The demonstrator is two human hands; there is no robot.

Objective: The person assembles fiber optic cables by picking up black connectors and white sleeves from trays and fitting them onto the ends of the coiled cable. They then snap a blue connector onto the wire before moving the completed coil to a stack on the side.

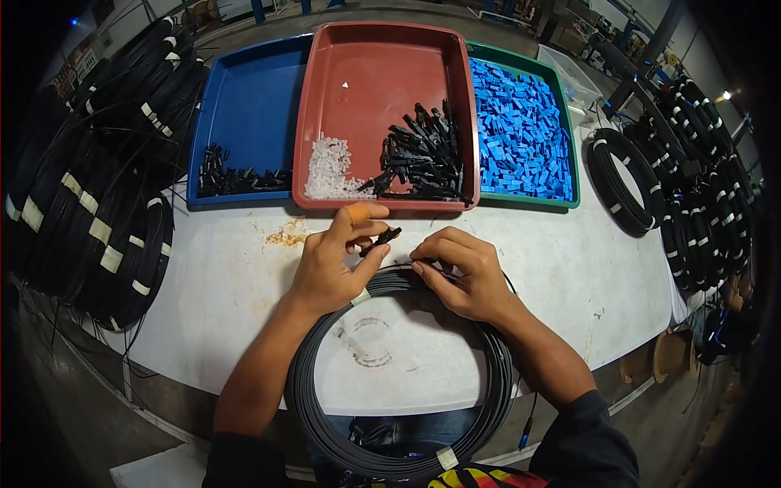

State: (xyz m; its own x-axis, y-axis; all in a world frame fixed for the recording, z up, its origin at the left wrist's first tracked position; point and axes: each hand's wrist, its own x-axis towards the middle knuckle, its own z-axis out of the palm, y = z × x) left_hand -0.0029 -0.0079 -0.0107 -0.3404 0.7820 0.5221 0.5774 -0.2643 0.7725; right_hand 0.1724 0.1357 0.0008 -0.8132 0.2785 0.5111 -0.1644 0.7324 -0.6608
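My left hand [333, 264], with an orange band round one finger, pinches a small black connector part [382, 241] between thumb and fingers. To its right, my right hand [462, 272] is closed in a pinch on a thin black cable [404, 266] near the top of the coil. The black cable coil [306, 366], bound with pale tape, lies partly on the table and overhangs its front edge by my lap. A cable end with a blue-tipped connector [525, 433] hangs down beside the coil on the right.
Behind my hands stand a blue tray [254, 106] with small black pieces, a red tray [382, 77] with white pieces and black connector parts [427, 154], and a green tray [576, 183] full of blue clips [521, 130]. Cable coils [81, 220] crowd the left; more coils [622, 179] sit right.
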